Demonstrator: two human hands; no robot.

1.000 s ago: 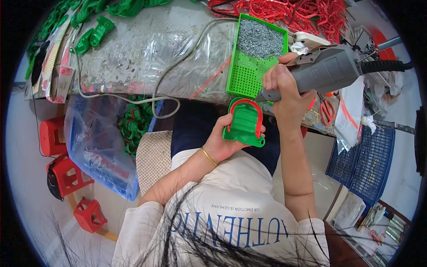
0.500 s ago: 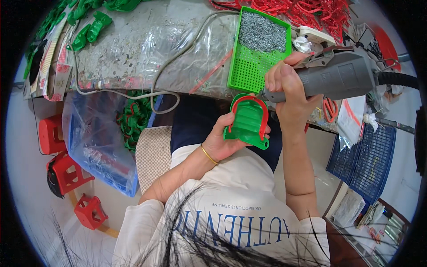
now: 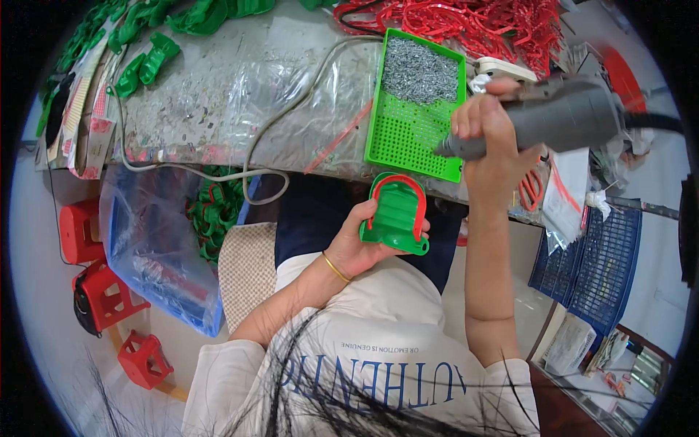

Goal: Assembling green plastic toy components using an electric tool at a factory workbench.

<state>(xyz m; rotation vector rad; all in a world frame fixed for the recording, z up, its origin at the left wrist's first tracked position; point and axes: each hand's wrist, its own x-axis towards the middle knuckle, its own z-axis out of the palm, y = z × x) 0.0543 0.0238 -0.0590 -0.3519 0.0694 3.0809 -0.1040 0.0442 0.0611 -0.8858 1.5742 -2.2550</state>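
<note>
My left hand (image 3: 352,237) grips a curved green plastic piece (image 3: 397,213) from its left side, with fingers passing behind it. A red strip (image 3: 421,207) arches along the top and sides of that piece. My right hand (image 3: 489,142) is wrapped round a grey electric screwdriver (image 3: 568,116). Its tip points left over the lower right part of a bright green perforated tray (image 3: 408,138), apart from the green piece. Small silver screws (image 3: 422,69) lie heaped in the tray's far part.
Red strips (image 3: 466,29) pile up at the back of the table (image 3: 211,95). A grey cable (image 3: 251,146) loops over its front edge. Green pieces (image 3: 156,58) lie far left. Below are a plastic-lined blue bin (image 3: 156,255) and red stools (image 3: 113,288). Red-handled scissors (image 3: 530,191) lie right.
The screwdriver has moved away from the green piece's top edge, up and to the right. My left hand has drawn the piece slightly nearer to me.
</note>
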